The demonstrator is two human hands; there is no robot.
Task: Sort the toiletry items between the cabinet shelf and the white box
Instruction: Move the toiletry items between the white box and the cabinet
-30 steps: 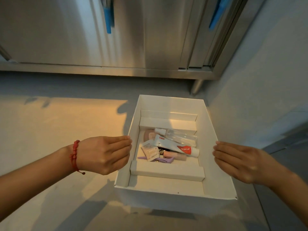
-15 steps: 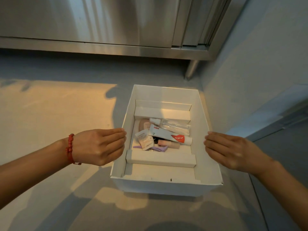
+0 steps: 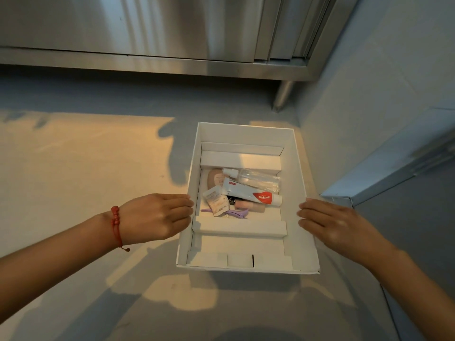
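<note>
An open white box [image 3: 246, 132] sits low over the grey floor in front of the steel cabinet [image 3: 147, 25]. Its middle compartment holds a white toothpaste tube with a red end [image 3: 248, 193], a clear spray bottle [image 3: 256, 177], small sachets [image 3: 216, 201], a purple hair clip [image 3: 236, 213], a pink tube [image 3: 248, 206] and a beige item [image 3: 213, 178]. My left hand [image 3: 157, 216], with a red bracelet on the wrist, touches the box's left wall with straight fingers. My right hand [image 3: 337, 225] lies flat against the right wall. I cannot tell whether the box rests on the floor.
The cabinet doors are shut, and one steel leg [image 3: 283, 94] stands behind the box at the right. A pale wall [image 3: 369, 94] runs close along the box's right side, with a raised ledge [image 3: 394, 173] beyond my right hand. Open floor spreads out to the left.
The box has come down toward the floor with both hands still at its sides. My view has tilted down, so less of the cabinet shows.
</note>
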